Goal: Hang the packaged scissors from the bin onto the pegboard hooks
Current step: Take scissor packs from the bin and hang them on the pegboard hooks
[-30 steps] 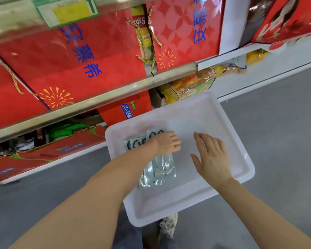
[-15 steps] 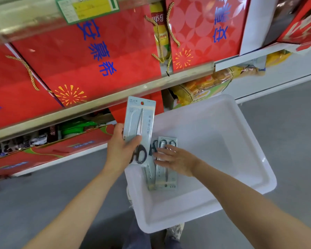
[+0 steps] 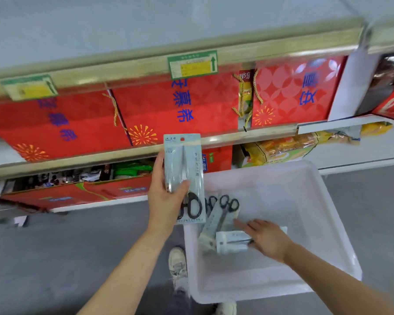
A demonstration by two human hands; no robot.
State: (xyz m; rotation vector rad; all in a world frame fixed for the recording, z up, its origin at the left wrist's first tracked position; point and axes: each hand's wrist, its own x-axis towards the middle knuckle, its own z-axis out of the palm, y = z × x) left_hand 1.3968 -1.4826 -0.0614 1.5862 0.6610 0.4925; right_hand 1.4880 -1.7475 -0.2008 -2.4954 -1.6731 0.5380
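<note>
Since the earlier frames: lifted a little higher in the left hand (image 3: pixel 166 201), one packaged pair of scissors (image 3: pixel 184 176), card now upright in front of the shelf edge, hang hole at the top. Shifted too, the right hand (image 3: pixel 265 241), from the middle of the pile toward the near end of a second pack. Tilted upward, the whole view, so more shelving shows.

Held upright by its lower half, thumb across the front just above the black handles, fingers behind. Probably so the punched hole stays free for a hook. Closed firmly around the card; no slack visible.

Down in the white plastic bin (image 3: pixel 328 223), standing on the grey floor (image 3: pixel 55 258) below the shelf of red gift boxes (image 3: pixel 168 105): two or three more packs. One scissors pack (image 3: pixel 223 214) leaning diagonally, black loops up. Another, a flat pack (image 3: pixel 233 242), lying crosswise over its lower end. Resting on that crosswise pack, the right hand, palm down, fingers curled loosely over its right end. Touching it for certain; whether already pinching it, cannot tell, since the fingers' undersides are hidden. Blurred as well, from motion.

Seemingly gathering stock one pack per hand before turning away. No pegboard or hooks anywhere in view, so hanging not yet begun. At the bottom, a pale sneaker (image 3: pixel 179 267) beside the bin's near-left corner.
</note>
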